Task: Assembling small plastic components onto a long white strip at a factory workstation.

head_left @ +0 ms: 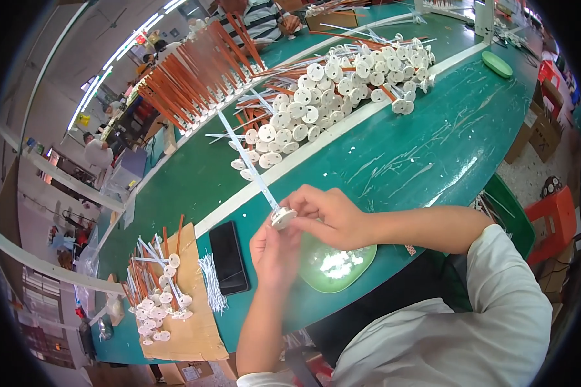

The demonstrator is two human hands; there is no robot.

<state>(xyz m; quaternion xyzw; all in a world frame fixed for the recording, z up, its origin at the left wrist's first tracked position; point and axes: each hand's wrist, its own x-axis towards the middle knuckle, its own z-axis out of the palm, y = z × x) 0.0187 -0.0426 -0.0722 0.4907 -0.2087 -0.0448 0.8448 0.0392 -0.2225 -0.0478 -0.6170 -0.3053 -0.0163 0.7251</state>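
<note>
Both my hands meet over the near edge of the green table. Between them is a white round disc (283,218) with a long pale strip (255,173) rising from it toward the far left. My left hand (274,255), slightly blurred, grips the disc from below and the left. From the right, my right hand (334,216) pinches its rim with thumb and fingers. Under the hands sits a light green dish (339,274) with small white bits in it. The fingers hide part of the disc's underside.
A large heap of similar white discs (323,97) with strips lies beyond a white divider. Brown strips (187,80) stand in a row behind. At left, more discs (155,309) rest on cardboard (197,322), near white ties (211,284) and a black phone (229,258).
</note>
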